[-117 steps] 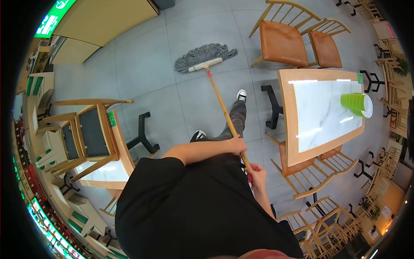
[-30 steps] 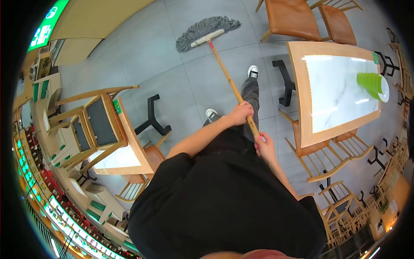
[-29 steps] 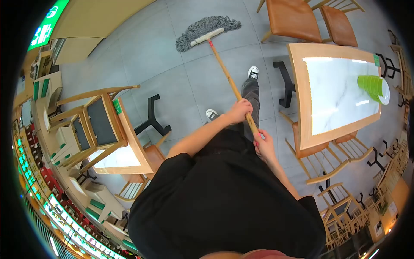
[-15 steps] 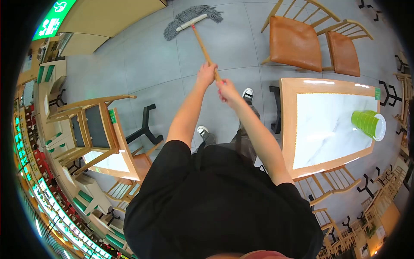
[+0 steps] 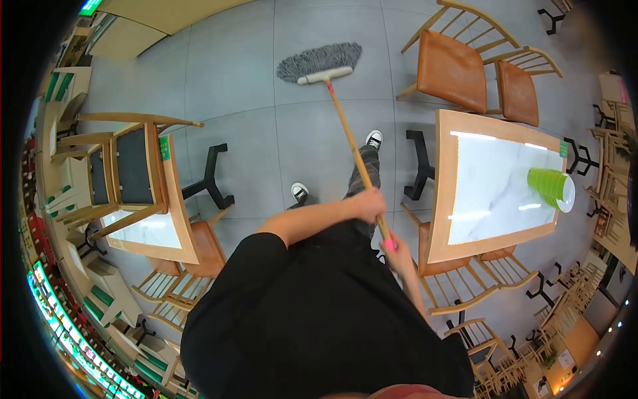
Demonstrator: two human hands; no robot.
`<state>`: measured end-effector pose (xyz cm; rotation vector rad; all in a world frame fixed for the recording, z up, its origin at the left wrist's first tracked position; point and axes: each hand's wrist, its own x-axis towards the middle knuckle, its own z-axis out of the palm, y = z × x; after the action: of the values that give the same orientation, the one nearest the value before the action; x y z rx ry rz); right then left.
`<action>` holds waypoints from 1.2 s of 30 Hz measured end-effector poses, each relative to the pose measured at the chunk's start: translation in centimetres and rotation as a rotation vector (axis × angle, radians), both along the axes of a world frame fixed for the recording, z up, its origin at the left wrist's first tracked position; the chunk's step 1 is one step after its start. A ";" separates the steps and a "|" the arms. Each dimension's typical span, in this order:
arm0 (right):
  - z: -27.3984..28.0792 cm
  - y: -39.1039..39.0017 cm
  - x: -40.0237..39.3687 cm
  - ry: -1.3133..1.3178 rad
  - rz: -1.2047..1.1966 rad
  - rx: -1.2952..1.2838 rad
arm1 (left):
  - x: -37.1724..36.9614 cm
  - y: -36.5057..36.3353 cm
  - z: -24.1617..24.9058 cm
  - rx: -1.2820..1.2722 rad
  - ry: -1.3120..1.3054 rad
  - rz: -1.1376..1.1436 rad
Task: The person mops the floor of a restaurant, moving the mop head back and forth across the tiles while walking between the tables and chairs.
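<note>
A mop [image 5: 347,133] with a wooden handle slants across the middle of the view. Its grey string head [image 5: 320,60] lies spread on the floor in front of me, under a white crossbar. My left hand [image 5: 367,205] is wrapped round the handle in front of my body. Lower down, near the pink end of the handle, my right hand [image 5: 397,258] is closed on it too, at my right side. My fingers hide parts of the handle.
To the right stands a marble-topped table [image 5: 438,193] carrying stacked green cups [image 5: 550,188]; brown-seated chairs [image 5: 452,70] are beyond it. Left, upturned chairs [image 5: 136,169] rest on another table [image 5: 181,233]. Black table legs [image 5: 211,176] stick out on both sides. My shoes [image 5: 374,139] are on grey tiles.
Both hands have drawn back toward my body and to the right with the mop. The mop head has come nearer and shifted right, and its crossbar has turned.
</note>
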<state>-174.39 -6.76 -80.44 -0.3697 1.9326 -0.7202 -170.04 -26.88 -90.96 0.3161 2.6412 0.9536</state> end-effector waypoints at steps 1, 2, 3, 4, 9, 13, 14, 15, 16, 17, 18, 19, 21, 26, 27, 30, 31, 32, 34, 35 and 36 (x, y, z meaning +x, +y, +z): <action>0.8 1.5 2.0 0.025 -0.047 -0.012 | 1.7 1.8 0.3 0.068 0.050 0.001; 2.0 1.8 3.2 -0.064 -0.145 0.031 | 3.0 3.1 0.3 0.138 0.099 -0.001; 3.9 1.7 4.4 -0.157 -0.247 0.075 | 3.5 3.4 0.5 0.146 0.049 -0.046; 4.8 1.3 5.4 -0.251 -0.350 0.117 | 4.0 3.5 0.6 0.151 -0.001 -0.094; 2.9 -1.4 6.0 -0.266 -0.456 0.172 | 4.0 1.4 -0.1 0.118 -0.036 -0.143; -1.1 -6.3 4.1 -0.426 -0.461 0.067 | 4.3 -3.7 -3.1 0.086 0.155 0.120; -2.1 -8.6 3.1 -0.513 -0.479 0.045 | 3.8 -5.7 -3.6 0.068 0.198 0.212; -3.1 -11.1 2.1 -0.599 -0.494 0.025 | 3.2 -7.6 -4.5 0.021 0.123 0.292; -3.8 -14.0 1.0 -0.689 -0.527 0.012 | 2.6 -9.6 -5.5 -0.027 0.046 0.374; -4.5 -17.0 0.1 -0.780 -0.559 0.006 | 2.3 -11.7 -6.0 -0.092 0.073 0.496; -6.2 -19.7 -0.7 -0.778 -0.541 0.001 | 1.7 -14.1 -6.4 -0.161 0.104 0.620; -8.2 -22.6 -1.5 -0.775 -0.523 -0.004 | 0.9 -16.2 -6.7 -0.234 0.056 0.772; -10.5 -29.1 -3.0 -0.804 -0.524 -0.081 | -0.5 -19.9 -6.9 -0.276 0.072 1.019; -13.4 -40.0 -9.6 -0.886 -0.396 -0.098 | -3.5 -26.4 -5.7 -0.046 0.089 1.217; -12.4 -40.9 -11.5 -0.904 -0.342 -0.105 | -4.2 -27.2 -4.5 -0.075 0.119 1.178; -11.6 -39.0 -15.1 -0.829 -0.214 -0.090 | -6.0 -26.4 -2.3 -0.174 0.221 1.062; -11.2 -37.3 -15.7 -0.784 -0.187 -0.084 | -6.4 -25.4 -2.3 -0.232 0.273 1.010; -11.0 -35.0 -15.7 -0.739 -0.188 -0.062 | -6.9 -24.6 -2.1 -0.294 0.329 0.952; -9.4 -28.9 -14.5 -0.689 -0.189 -0.046 | -7.2 -21.2 -4.1 -0.068 0.207 0.864; -8.0 -25.5 -13.3 -0.685 -0.183 -0.046 | -6.9 -18.9 -4.5 -0.030 0.229 0.765; -6.2 -22.3 -11.4 -0.598 -0.224 0.007 | -6.2 -15.9 -4.4 0.012 0.247 0.668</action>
<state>-185.75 -29.06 -86.64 0.0721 1.4157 -0.8535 -176.26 -42.78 -95.39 -0.5172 3.0293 1.1739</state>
